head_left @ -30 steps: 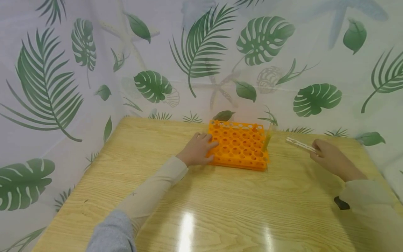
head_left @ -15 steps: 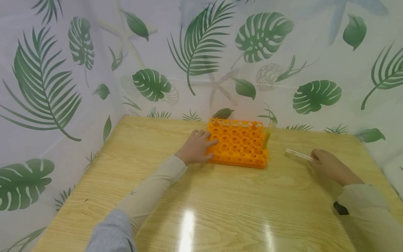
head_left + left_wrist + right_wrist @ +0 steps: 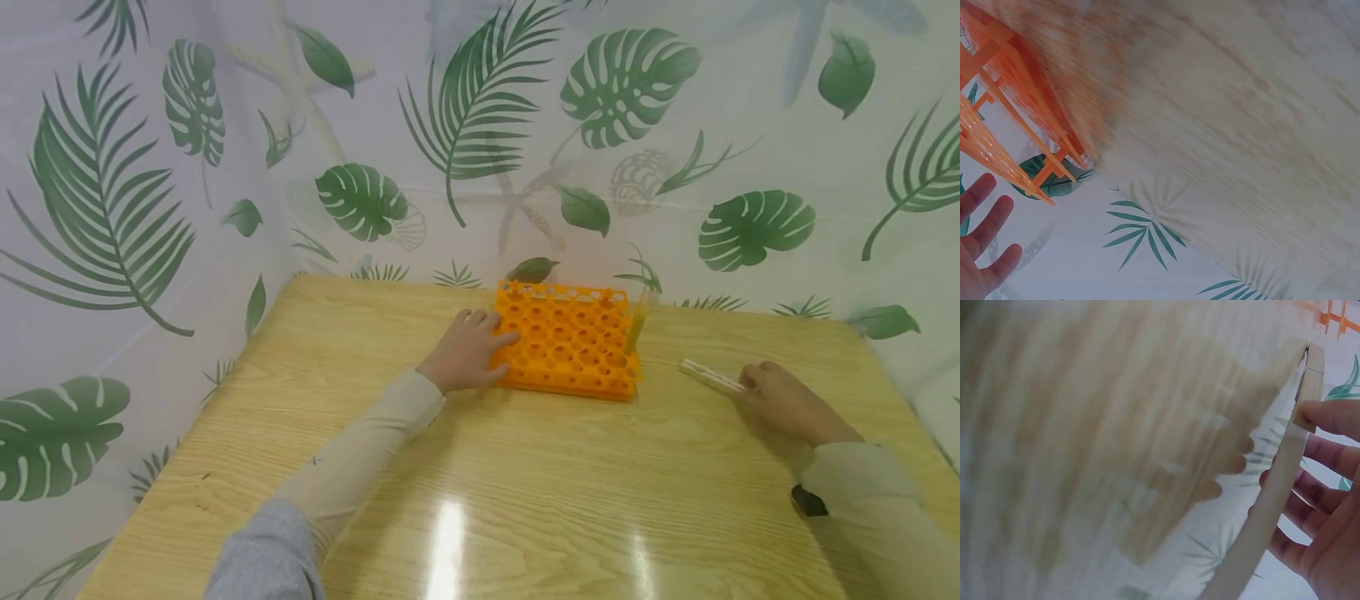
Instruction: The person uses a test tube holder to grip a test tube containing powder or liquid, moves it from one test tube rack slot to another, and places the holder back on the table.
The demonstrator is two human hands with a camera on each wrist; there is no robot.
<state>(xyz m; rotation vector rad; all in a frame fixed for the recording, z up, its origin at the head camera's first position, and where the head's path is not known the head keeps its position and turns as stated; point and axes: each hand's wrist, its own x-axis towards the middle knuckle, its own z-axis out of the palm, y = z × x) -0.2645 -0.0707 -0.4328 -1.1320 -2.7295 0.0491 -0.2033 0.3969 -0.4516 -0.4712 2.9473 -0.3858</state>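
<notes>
An orange plastic test tube rack [image 3: 566, 342] with rows of round holes stands at the far side of the table. A test tube [image 3: 638, 327] with yellowish contents leans up at its right end. My left hand [image 3: 465, 350] lies at the rack's left end, fingers spread; in the left wrist view its fingers [image 3: 992, 222] are loosely extended beside the orange frame [image 3: 1016, 106]. To the right of the rack, my right hand [image 3: 791, 404] holds a wooden test tube clamp [image 3: 708, 377], low over the table. The thumb presses on the clamp [image 3: 1311, 381] in the right wrist view.
The wood-grain table [image 3: 570, 492] spreads in front of both arms. Behind it and at the left hangs a white cloth [image 3: 442, 250] printed with green leaves. A dark object [image 3: 810, 500] shows at the right sleeve.
My right hand has lowered toward the table with the test tube clamp, drifting slightly nearer. My left hand stays at the rack, and the view has tilted a little.
</notes>
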